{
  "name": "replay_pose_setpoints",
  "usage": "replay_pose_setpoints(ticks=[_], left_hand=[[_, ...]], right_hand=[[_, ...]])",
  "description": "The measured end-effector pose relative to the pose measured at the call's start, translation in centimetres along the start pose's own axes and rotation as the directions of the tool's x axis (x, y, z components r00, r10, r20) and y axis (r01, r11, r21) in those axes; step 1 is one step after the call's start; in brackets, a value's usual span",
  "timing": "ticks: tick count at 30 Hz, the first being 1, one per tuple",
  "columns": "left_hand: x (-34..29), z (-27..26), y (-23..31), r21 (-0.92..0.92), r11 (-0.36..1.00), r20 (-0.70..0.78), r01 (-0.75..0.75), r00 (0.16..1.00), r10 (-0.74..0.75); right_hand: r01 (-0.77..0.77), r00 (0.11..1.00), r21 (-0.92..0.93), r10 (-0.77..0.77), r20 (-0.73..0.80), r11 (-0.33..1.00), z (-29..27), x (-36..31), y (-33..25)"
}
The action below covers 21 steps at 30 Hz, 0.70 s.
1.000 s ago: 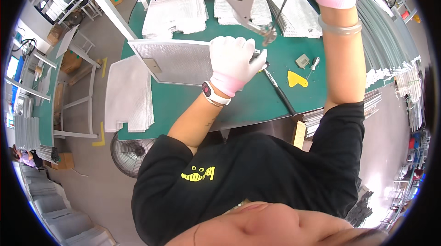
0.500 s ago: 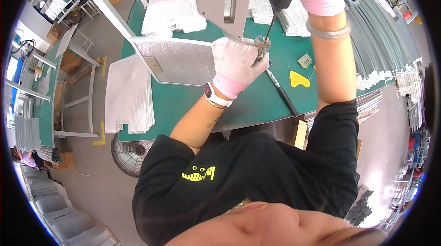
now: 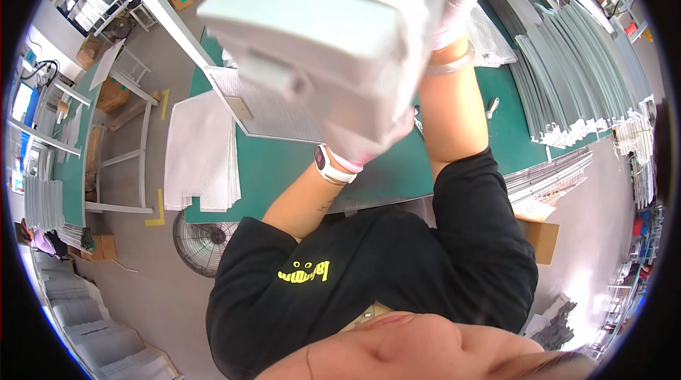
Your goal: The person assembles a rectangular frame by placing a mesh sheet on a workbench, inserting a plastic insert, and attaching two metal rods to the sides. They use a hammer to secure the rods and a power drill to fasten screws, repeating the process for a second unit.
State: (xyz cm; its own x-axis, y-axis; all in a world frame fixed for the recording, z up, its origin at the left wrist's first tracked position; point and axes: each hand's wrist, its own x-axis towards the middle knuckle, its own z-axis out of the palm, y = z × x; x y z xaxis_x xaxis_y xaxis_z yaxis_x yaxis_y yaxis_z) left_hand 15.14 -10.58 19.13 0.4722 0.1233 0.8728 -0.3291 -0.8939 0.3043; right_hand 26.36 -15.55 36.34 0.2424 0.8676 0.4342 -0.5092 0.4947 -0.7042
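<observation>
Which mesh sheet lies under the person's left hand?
The single mesh sheet on the green table, under the left hand; the stacked mesh sheets overhang the table's left edge.

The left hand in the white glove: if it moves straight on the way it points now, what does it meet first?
Probably the grey mesh panel on the green table. The left hand is mostly hidden behind a large pale grey housing, so depth is unclear.

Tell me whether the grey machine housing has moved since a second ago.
Yes. The grey machine housing has swung down and toward the camera; it now fills the view above the green table and hides the left hand.
</observation>
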Motion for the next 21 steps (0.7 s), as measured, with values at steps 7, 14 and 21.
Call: replay_pose_setpoints(ticks=[7,14,21], left_hand=[[2.8,-3.1,2.5,0.065,0.907,0.536,0.416,0.752,-0.384],[-1.6,0.6,-1.2,0.087,0.991,-0.134,-0.098,0.985,0.110],[0.0,-0.3,1.2,0.162,0.977,-0.053,-0.138,0.988,0.148]], right_hand=[[0.057,0.993,-0.033,-0.060,-0.099,0.998,1.4,-1.3,1.1],[0.163,0.985,-0.106,-0.168,-0.034,0.981,0.9,-2.1,0.1],[0.447,0.894,-0.210,-0.427,0.137,0.869,-0.9,-2.7,-6.7]])
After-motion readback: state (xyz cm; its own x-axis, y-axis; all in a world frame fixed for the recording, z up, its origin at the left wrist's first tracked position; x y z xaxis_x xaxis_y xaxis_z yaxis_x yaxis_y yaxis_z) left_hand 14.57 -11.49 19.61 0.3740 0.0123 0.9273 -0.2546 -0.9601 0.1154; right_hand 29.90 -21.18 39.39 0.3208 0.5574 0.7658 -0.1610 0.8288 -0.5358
